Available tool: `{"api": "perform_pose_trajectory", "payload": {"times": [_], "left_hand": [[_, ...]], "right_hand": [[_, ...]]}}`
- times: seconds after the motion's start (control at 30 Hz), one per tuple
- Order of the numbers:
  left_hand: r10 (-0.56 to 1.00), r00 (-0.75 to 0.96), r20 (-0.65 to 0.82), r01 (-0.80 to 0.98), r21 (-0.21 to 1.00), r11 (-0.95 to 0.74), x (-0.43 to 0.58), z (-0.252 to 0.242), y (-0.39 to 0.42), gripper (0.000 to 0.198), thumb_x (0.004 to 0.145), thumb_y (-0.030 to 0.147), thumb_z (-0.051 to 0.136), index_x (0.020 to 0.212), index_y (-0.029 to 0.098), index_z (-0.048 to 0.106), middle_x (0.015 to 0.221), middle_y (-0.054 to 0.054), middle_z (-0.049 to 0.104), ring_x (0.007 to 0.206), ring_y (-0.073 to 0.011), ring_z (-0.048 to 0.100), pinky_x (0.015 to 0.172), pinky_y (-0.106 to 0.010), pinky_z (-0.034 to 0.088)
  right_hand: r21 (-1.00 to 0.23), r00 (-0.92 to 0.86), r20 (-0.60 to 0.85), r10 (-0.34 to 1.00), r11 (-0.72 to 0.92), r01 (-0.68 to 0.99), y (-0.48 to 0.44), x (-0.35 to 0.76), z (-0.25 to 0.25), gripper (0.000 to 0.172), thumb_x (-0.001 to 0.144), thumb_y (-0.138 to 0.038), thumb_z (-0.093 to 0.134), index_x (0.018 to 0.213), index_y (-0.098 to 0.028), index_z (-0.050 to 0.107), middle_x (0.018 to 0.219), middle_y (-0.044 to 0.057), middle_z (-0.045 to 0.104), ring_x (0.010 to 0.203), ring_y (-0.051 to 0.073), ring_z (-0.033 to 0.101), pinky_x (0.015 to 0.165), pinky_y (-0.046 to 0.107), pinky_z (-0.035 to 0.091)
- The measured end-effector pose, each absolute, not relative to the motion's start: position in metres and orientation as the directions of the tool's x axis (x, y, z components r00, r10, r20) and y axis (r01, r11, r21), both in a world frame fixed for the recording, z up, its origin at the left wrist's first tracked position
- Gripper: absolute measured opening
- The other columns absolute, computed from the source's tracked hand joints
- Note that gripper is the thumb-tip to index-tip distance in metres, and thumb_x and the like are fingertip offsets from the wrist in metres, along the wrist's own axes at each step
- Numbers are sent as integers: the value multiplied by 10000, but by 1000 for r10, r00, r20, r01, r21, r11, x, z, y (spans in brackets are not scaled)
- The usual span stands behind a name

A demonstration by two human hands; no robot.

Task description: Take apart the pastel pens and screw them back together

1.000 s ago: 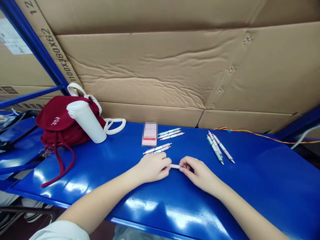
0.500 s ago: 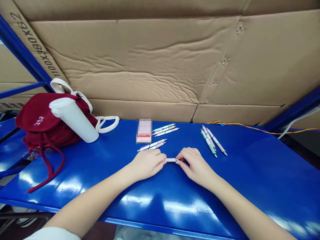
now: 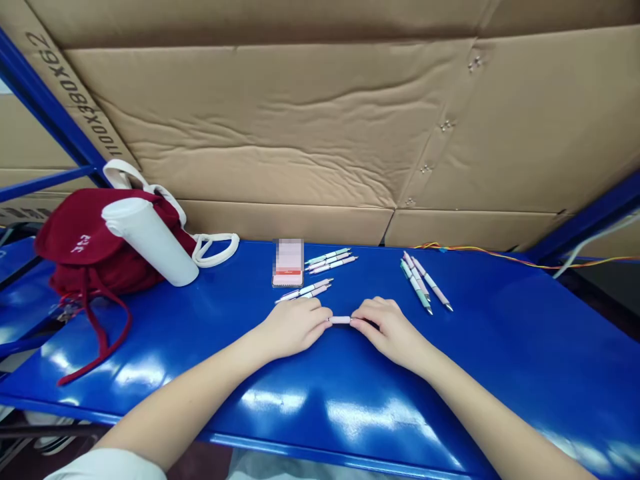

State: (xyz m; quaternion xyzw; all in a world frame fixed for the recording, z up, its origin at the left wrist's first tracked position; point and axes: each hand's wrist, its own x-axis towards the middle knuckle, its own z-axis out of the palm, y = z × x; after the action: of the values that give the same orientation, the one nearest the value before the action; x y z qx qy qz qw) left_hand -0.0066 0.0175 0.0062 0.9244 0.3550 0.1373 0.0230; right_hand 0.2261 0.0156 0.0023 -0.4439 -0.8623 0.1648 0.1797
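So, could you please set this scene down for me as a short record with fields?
Left hand: grips a pale pen
Right hand: pinches the same pen nearer its other end
Phone: beyond the left hand, screen blurred
Far pens: three, just right of the phone
Near pens: behind the left hand, partly hidden
Right pens: three, lying close together
Bag: red, at far left
Bottle: white, in front of the bag
Table: blue, glossy

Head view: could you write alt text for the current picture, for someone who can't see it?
The left hand and right hand hold a pale pen between them, one at each end, over a blue table. Beyond lie more pens and a phone; a white bottle and a red bag are at the left, with cardboard behind.
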Motion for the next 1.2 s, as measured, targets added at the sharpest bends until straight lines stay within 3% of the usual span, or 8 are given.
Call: {"api": "perform_pose_trajectory", "payload": {"times": [0.37, 0.57, 0.9, 1.2], "left_hand": [[685, 707, 174, 657, 195, -728, -9, 6, 21, 283, 966, 324, 354, 998, 225, 617, 900, -5, 646, 834, -142, 607, 715, -246, 464], [699, 699, 151, 683, 148, -715, -10, 10, 22, 272, 951, 329, 389, 961, 216, 636, 889, -17, 663, 868, -163, 603, 776, -276, 465], [712, 685, 156, 713, 58, -699, -14, 3, 26, 258, 933, 333, 419, 929, 202, 641, 907, -42, 645, 863, -176, 596, 710, -263, 466], [664, 699, 266, 648, 156, -745, -13, 7, 24, 259, 945, 331, 407, 972, 206, 632, 930, -28, 663, 881, -157, 600, 773, -259, 455]], "right_hand": [[-389, -556, 262, 789, 614, 687, 18, 232, 2, 132, 895, -267, 524, 852, -211, 636, 814, 38, 658, 768, 177, 541, 770, 352, 336], [-322, -571, 211, 794, 608, 726, 33, 252, -1, 156, 894, -300, 518, 922, -231, 655, 876, 49, 669, 818, 198, 579, 785, 364, 369], [-214, -531, 185, 827, 561, 800, 36, 253, -2, 209, 908, -287, 482, 962, -221, 673, 903, 71, 666, 833, 221, 594, 759, 374, 398], [-469, -526, 340, 780, 625, 624, 25, 242, 10, 176, 878, -301, 529, 919, -200, 668, 803, 46, 673, 747, 171, 608, 712, 310, 453]]}}
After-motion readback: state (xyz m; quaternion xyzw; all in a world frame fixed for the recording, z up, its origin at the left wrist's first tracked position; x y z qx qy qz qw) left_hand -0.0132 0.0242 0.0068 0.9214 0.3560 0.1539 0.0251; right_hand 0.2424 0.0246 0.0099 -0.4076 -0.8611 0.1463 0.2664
